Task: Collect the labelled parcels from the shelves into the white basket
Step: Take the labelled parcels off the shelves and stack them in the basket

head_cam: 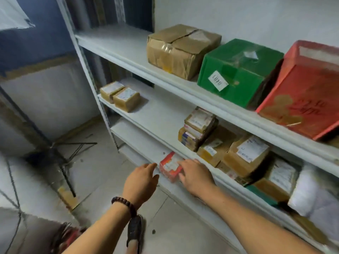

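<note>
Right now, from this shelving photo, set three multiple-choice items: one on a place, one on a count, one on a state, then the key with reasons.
1. Where is the green box? A) top shelf B) floor C) lowest shelf
2. How many small brown parcels sit at the middle shelf's left end? A) one B) two C) four
3. The left hand is: A) open, holding nothing B) gripping the green box C) a fist

1A: it stands between the brown box and red box. 2B: two sit side by side. 3A: relaxed fingers beside the small red parcel.
</note>
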